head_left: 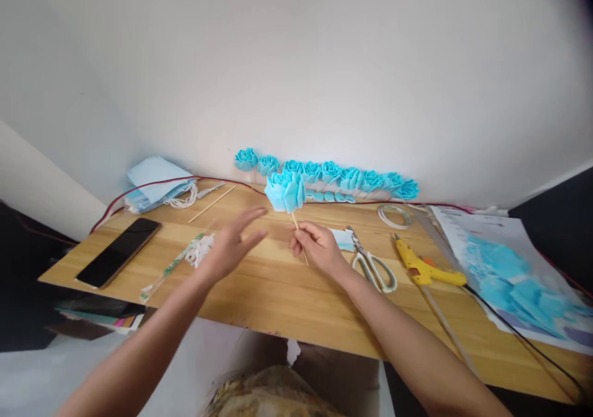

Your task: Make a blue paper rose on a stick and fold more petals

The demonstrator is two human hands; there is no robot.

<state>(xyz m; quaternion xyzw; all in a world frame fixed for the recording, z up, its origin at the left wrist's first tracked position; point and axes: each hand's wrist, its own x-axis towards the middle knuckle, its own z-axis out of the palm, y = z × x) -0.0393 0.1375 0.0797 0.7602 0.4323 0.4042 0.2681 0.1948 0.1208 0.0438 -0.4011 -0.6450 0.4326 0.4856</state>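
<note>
Head view — right hand partly hides stick

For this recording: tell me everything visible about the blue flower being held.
The blue flower has layered petals, seemingly thin paper or fabric, on a slender wooden-looking stick. Almost upright, it leans slightly left above the table, before similar flowers. The right hand pinches the stick; the left hand is apart.
</note>
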